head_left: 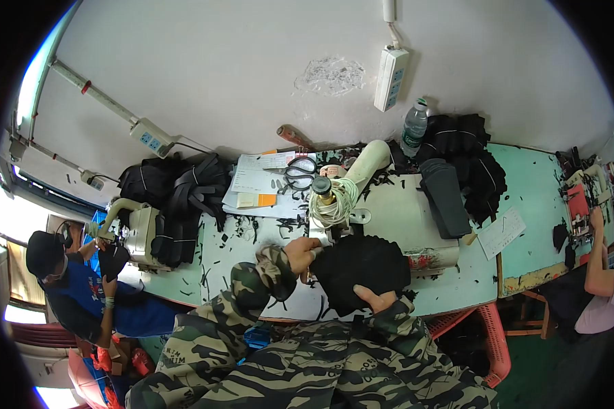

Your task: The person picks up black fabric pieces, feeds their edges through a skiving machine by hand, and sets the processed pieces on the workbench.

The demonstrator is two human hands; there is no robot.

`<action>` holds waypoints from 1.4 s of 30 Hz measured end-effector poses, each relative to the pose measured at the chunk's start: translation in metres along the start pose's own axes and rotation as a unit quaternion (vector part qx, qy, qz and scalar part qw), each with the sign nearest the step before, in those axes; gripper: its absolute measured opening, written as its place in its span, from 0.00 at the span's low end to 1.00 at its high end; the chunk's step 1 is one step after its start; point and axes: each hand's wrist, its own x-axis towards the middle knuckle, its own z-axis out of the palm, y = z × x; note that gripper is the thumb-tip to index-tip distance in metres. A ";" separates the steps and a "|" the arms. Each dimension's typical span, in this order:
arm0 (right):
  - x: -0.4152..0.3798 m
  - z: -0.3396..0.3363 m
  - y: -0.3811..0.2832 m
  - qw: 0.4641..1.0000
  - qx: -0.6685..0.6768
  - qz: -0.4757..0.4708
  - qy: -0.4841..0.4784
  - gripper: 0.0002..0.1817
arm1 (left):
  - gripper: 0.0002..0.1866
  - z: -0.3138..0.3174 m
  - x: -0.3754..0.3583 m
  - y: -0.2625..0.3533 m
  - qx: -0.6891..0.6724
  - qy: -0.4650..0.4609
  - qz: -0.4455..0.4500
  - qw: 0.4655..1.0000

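Note:
A bundle of black fabric (365, 273) lies in front of the cream sewing machine (374, 163), its upper left edge close under the machine's head. My right hand (376, 298) grips its lower right edge, thumb on top and the other fingers hidden beneath. At the upper left edge, beside the machine's head, my left hand (301, 255) is closed with bent fingers on the fabric; the fingertips are partly hidden. Pale thread (335, 203) is looped around the machine's top.
Scissors (299, 174) rest on papers (259, 178) behind my left hand. Dark flat pieces (445, 198) and a water bottle (414, 128) stand right. Black bundles (198, 187) lie left. A red basket (494, 344) is below. Co-workers sit at both sides.

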 end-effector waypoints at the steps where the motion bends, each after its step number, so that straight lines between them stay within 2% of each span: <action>1: 0.000 0.002 0.010 1.000 -0.003 -0.005 0.010 0.25 | 0.13 0.002 0.004 -0.001 0.048 0.036 0.004 0.998; 5: -0.001 0.005 0.019 1.000 0.025 0.014 0.011 0.25 | 0.13 0.008 0.013 -0.002 0.186 0.112 0.054 0.975; 6: -0.001 0.005 0.016 1.000 0.022 0.016 0.013 0.23 | 0.14 0.005 0.010 0.012 0.146 0.070 -0.033 0.986; 8: 0.000 0.007 0.008 0.999 0.017 0.019 0.022 0.20 | 0.14 0.006 0.017 0.005 0.179 0.093 0.010 0.979; 12: -0.006 0.012 0.018 0.994 0.082 0.059 0.040 0.21 | 0.14 0.006 0.027 0.004 0.228 0.114 0.076 0.964; 14: -0.007 0.013 0.017 0.989 0.116 0.080 0.040 0.24 | 0.13 0.005 0.027 0.011 0.196 0.107 0.066 0.973; 17: -0.010 0.009 0.008 0.995 0.066 0.047 0.053 0.24 | 0.15 0.006 0.015 0.021 0.203 0.084 0.027 0.975; 18: -0.010 0.007 -0.002 0.996 -0.028 0.011 0.081 0.24 | 0.17 0.014 0.004 0.022 0.220 0.083 0.021 0.972; 19: -0.011 0.004 -0.013 0.986 -0.122 -0.023 0.109 0.23 | 0.25 0.025 -0.014 0.020 0.216 0.090 0.119 0.965; 20: -0.011 0.003 -0.020 0.966 -0.216 -0.054 0.134 0.23 | 0.34 0.042 -0.036 0.029 0.155 0.081 0.190 0.966; 21: -0.008 0.001 -0.024 0.941 -0.282 -0.084 0.170 0.24 | 0.44 0.073 -0.036 0.014 0.096 0.111 0.293 0.945; 22: -0.004 -0.002 -0.027 0.908 -0.348 -0.114 0.204 0.25 | 0.45 0.092 -0.051 0.043 0.090 0.163 0.347 0.919; 23: -0.001 -0.006 -0.032 0.868 -0.412 -0.144 0.237 0.25 | 0.44 0.103 -0.041 0.037 0.014 0.142 0.369 0.919; 24: 0.001 -0.008 -0.045 0.831 -0.475 -0.159 0.241 0.33 | 0.43 0.112 -0.025 0.024 -0.062 0.119 0.387 0.912; 25: 0.001 -0.010 -0.059 0.829 -0.480 -0.160 0.238 0.34 | 0.42 0.113 -0.022 0.034 -0.137 0.095 0.404 0.899; 26: 0.001 -0.011 -0.073 0.827 -0.485 -0.161 0.233 0.35 | 0.36 0.109 -0.018 0.045 -0.195 0.049 0.390 0.899; 27: 0.001 -0.012 -0.083 0.826 -0.489 -0.163 0.228 0.36 | 0.34 0.112 -0.013 0.050 -0.316 0.011 0.377 0.871; 29: -0.001 -0.015 -0.094 0.817 -0.503 -0.176 0.221 0.38 | 0.31 0.117 0.005 0.051 -0.537 -0.069 0.329 0.774; 30: -0.004 -0.018 -0.100 0.813 -0.508 -0.185 0.216 0.38 | 0.29 0.111 0.012 0.052 -0.577 -0.195 0.284 0.740; 33: -0.010 -0.027 -0.114 0.804 -0.520 -0.198 0.209 0.37 | 0.31 0.121 0.023 0.058 -0.610 -0.326 0.331 0.642; 34: -0.011 -0.031 -0.117 0.801 -0.524 -0.203 0.209 0.37 | 0.32 0.131 0.041 0.048 -0.597 -0.323 0.373 0.632; 39: -0.017 -0.052 -0.121 0.773 -0.550 -0.228 0.217 0.36 | 0.32 0.144 0.038 0.075 -0.611 -0.307 0.354 0.638; 42: -0.018 -0.061 -0.128 0.787 -0.538 -0.220 0.208 0.34 | 0.32 0.149 0.036 0.092 -0.614 -0.292 0.351 0.644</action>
